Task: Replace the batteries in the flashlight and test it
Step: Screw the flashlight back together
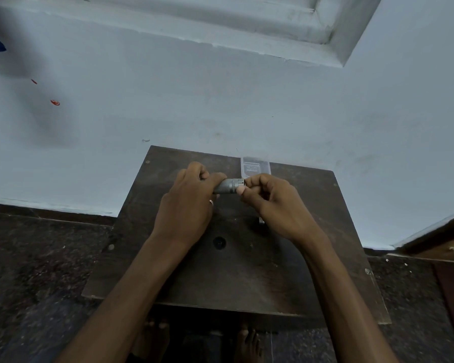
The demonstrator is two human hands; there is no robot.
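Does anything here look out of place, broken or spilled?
Nothing looks spilled or broken. Both hands, left and right, hold a grey flashlight above the dark table. One small oddity: a clear plastic box sits at the table's far edge, apparently poking slightly past it.

Both hands fisted, L (188, 197), R (270, 203), fingertips seemingly pinched

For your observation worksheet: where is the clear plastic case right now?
In the head view, the clear plastic case lies at the far edge of the dark wooden table, right of centre, just beyond the flashlight held between both hands.
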